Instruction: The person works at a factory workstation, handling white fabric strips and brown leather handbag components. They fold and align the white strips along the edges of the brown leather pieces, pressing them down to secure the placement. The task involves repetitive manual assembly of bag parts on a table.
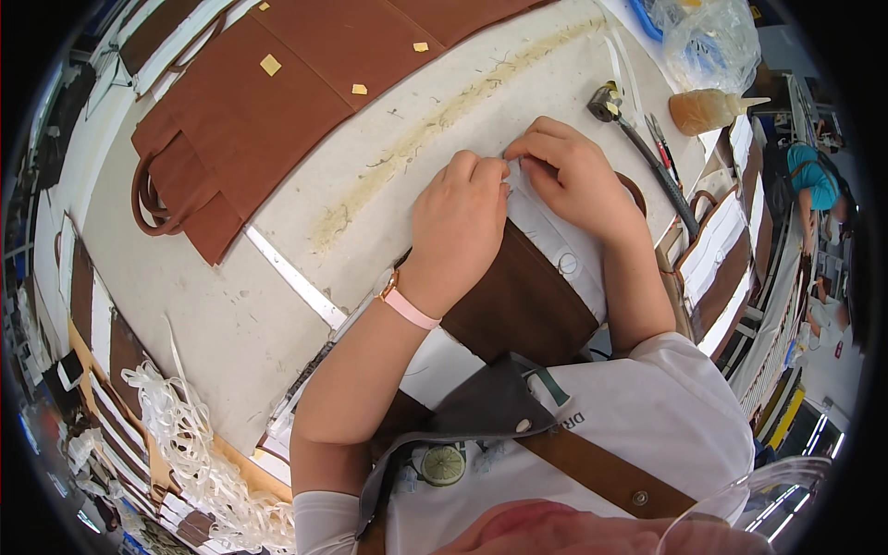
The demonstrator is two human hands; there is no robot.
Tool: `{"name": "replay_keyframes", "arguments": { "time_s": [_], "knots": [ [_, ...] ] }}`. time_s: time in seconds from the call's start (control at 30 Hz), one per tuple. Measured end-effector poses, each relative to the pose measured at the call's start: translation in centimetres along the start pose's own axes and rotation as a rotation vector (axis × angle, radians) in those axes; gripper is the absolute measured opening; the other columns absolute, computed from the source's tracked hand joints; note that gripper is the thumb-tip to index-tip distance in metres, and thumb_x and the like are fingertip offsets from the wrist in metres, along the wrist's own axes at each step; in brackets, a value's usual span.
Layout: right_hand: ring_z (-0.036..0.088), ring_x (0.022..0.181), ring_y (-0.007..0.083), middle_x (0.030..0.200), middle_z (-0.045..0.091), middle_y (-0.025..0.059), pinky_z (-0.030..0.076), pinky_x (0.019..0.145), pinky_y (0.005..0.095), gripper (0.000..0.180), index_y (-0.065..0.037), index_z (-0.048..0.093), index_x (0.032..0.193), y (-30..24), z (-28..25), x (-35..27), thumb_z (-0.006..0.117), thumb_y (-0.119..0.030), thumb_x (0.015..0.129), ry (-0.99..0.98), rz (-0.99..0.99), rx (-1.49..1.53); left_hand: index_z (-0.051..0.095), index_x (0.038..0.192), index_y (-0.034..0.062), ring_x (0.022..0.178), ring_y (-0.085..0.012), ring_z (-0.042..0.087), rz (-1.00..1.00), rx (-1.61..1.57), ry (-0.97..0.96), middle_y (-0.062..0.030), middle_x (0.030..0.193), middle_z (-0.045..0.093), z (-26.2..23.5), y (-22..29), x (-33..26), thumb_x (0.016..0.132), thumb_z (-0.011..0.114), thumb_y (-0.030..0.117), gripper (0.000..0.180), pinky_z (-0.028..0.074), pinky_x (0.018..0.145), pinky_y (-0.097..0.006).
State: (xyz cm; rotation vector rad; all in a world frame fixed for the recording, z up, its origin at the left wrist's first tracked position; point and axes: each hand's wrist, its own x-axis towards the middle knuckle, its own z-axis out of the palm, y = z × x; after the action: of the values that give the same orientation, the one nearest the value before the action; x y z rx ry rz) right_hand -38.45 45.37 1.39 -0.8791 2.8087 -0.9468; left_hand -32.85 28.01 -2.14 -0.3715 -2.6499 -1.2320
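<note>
A dark brown bag piece (pixel 518 301) with a white lining (pixel 555 236) lies against my front. Two small round rings or snaps show on the lining. My left hand (pixel 460 217), with a pink-strapped watch on its wrist, is closed in a pinch at the lining's far edge. Close beside it, my right hand (pixel 575 176) pinches the same edge with bent fingers. The fingertips almost meet, and what lies right between them is largely hidden. Part of a brown handle (pixel 633 192) shows behind my right wrist.
A reddish-brown bag panel (pixel 268 120) with handles and yellow tape bits lies at the far left. To the right are a hammer (pixel 608 100), a red pen-like tool (pixel 660 139), a glue bottle (pixel 701 112) and a plastic bag (pixel 708 42). White strips (pixel 180 421) heap at lower left.
</note>
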Motion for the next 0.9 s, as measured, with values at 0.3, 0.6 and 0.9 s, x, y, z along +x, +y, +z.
{"name": "replay_keyframes", "arguments": {
  "time_s": [0.3, 0.6, 0.9],
  "knots": [
    [0.061, 0.080, 0.0328, 0.088, 0.060, 0.0112, 0.050, 0.070, 0.0409, 0.015, -0.006, 0.066, 0.091, 0.22, -0.26, -0.18, 0.062, 0.002, 0.078, -0.040, 0.047, 0.102, 0.065, 0.101, 0.0075, 0.082, -0.0299, 0.064, -0.002, 0.001, 0.000, -0.0101, 0.092, 0.060, -0.03, -0.02, -0.04, 0.087, 0.069, 0.009, 0.014, 0.051, 0.070, -0.039],
    [0.061, 0.082, 0.0337, 0.089, 0.060, 0.0119, 0.049, 0.071, 0.0421, 0.015, -0.005, 0.065, 0.089, 0.52, -0.07, -0.13, 0.060, 0.004, 0.078, -0.029, 0.002, 0.044, 0.068, 0.105, 0.0087, 0.081, -0.0290, 0.064, -0.007, 0.007, -0.008, -0.0093, 0.091, 0.060, -0.12, 0.16, -0.04, 0.088, 0.068, 0.010, 0.017, 0.052, 0.070, -0.039],
    [0.058, 0.088, 0.0352, 0.088, 0.058, 0.0131, 0.048, 0.077, 0.0434, 0.018, -0.005, 0.064, 0.089, 0.48, -0.13, -0.40, 0.057, 0.007, 0.077, -0.036, -0.024, -0.048, 0.072, 0.109, 0.0131, 0.078, -0.0254, 0.063, 0.005, 0.017, -0.064, -0.0065, 0.089, 0.059, -0.12, -0.09, -0.05, 0.087, 0.066, 0.006, 0.024, 0.052, 0.068, -0.037]
  ]
}}
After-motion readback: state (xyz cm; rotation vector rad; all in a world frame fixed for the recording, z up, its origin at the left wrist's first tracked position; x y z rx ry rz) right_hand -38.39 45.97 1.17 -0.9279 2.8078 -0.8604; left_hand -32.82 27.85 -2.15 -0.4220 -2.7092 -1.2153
